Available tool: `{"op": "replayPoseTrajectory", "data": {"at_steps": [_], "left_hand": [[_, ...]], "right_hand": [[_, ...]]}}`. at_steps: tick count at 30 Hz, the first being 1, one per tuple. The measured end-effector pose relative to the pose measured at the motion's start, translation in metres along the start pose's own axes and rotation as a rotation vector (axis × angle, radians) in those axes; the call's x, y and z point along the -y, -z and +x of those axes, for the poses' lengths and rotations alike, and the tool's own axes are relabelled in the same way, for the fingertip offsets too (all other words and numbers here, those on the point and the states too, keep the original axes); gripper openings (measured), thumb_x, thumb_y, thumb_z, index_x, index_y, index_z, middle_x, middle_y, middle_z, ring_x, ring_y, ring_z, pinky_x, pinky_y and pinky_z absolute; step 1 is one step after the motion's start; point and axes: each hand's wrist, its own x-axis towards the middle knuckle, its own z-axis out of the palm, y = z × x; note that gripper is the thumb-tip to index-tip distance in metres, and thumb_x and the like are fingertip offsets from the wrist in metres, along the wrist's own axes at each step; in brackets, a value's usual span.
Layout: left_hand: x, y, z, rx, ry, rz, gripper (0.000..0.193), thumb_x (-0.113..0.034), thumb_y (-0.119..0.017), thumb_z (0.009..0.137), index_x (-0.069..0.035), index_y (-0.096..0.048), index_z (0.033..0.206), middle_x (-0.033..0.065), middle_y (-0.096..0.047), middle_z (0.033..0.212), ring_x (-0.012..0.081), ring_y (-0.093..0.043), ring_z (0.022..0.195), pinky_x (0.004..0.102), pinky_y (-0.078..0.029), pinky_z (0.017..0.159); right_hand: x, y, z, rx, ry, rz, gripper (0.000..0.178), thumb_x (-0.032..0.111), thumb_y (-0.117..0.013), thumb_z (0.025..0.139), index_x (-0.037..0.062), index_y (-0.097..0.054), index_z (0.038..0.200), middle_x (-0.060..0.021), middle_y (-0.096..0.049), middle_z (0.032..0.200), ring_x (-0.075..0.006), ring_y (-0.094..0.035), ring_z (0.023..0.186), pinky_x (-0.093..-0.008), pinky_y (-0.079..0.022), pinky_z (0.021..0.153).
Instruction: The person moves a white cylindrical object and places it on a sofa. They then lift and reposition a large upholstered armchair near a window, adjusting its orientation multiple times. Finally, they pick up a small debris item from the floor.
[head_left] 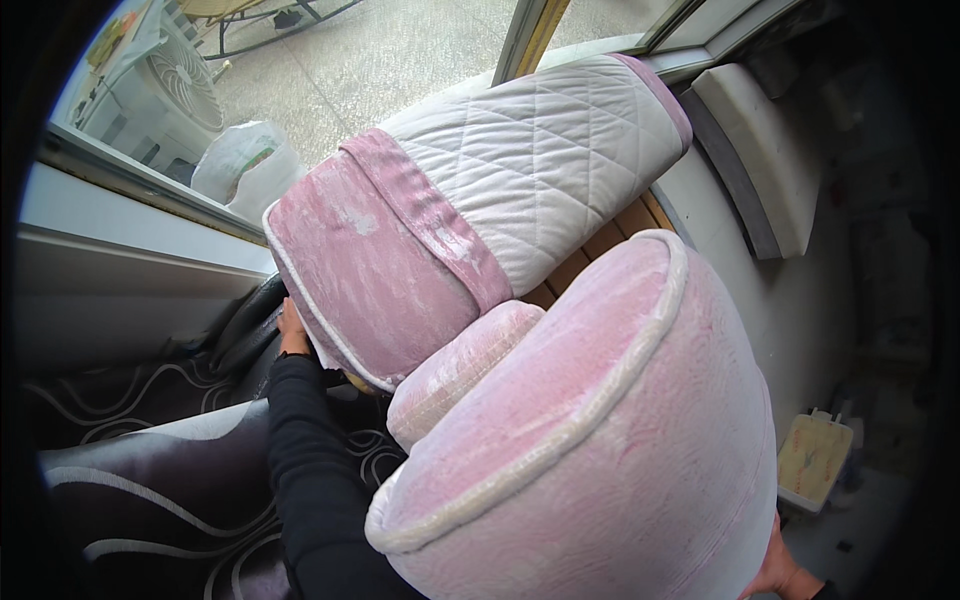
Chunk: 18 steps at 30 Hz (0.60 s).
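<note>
A big rounded pink plush cushion (610,430) with pale piping fills the lower right and tilts toward me. My right hand (778,568) is pressed to its lower right side, partly hidden behind it. Farther left lies a flat pink velvety cushion (370,255) with white piping and a folded band. My left hand (292,328) grips its left edge, its fingertips mostly out of sight. A smaller pink pad (460,375) is wedged between the two cushions. From the flat cushion a white quilted piece (540,150) with a pink border runs to the upper right.
Dark fabric with silvery swirls (180,470) covers the lower left. A window frame (150,180) and an outdoor fan unit (180,85) are beyond, with a white plastic bag (250,165). At right stand a pale padded block (765,150) and a yellowish box (816,460).
</note>
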Motion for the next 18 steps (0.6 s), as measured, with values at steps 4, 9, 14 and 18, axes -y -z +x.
{"op": "replayPoseTrajectory", "data": {"at_steps": [4, 9, 14, 18], "left_hand": [[-0.008, -0.024, -0.024, 0.041, -0.008, -0.055, 0.042, -0.030, -0.048, 0.086, -0.019, -0.046, 0.126, 0.0078, -0.052, 0.121, 0.0291, -0.046, 0.116, 0.0374, -0.037, 0.097], [-0.036, -0.034, -0.065, 0.107, -0.075, -0.072, 0.042, -0.030, -0.049, 0.085, -0.019, -0.046, 0.125, 0.0081, -0.053, 0.120, 0.0292, -0.047, 0.114, 0.0375, -0.037, 0.096], [-0.069, -0.017, -0.098, 0.170, -0.207, -0.072, 0.041, -0.029, -0.049, 0.085, -0.019, -0.047, 0.125, 0.0083, -0.054, 0.119, 0.0293, -0.048, 0.113, 0.0376, -0.038, 0.095], [-0.102, 0.015, -0.141, 0.253, -0.391, -0.089, 0.040, -0.029, -0.049, 0.085, -0.019, -0.047, 0.124, 0.0085, -0.054, 0.117, 0.0294, -0.049, 0.112, 0.0377, -0.039, 0.094]], "right_hand": [[-0.006, 0.000, -0.008, 0.064, -0.091, -0.255, 0.140, 0.054, -0.086, 0.033, -0.0006, -0.012, 0.139, -0.0202, -0.026, 0.141, -0.0311, -0.028, 0.130, -0.0403, -0.026, 0.105], [-0.006, -0.006, -0.016, -0.073, -0.115, -0.178, 0.137, 0.054, -0.086, 0.030, -0.0013, -0.021, 0.137, -0.0204, -0.034, 0.136, -0.0318, -0.032, 0.128, -0.0402, -0.026, 0.105], [-0.011, -0.004, -0.012, -0.082, 0.022, -0.184, 0.131, 0.052, -0.086, 0.034, -0.0033, -0.022, 0.133, -0.0230, -0.033, 0.131, -0.0340, -0.034, 0.121, -0.0429, -0.029, 0.101], [-0.018, -0.001, -0.011, -0.042, 0.072, -0.225, 0.157, 0.062, -0.083, 0.022, -0.0006, 0.000, 0.140, -0.0255, -0.007, 0.144, -0.0401, -0.009, 0.134, -0.0468, -0.014, 0.108]]}}
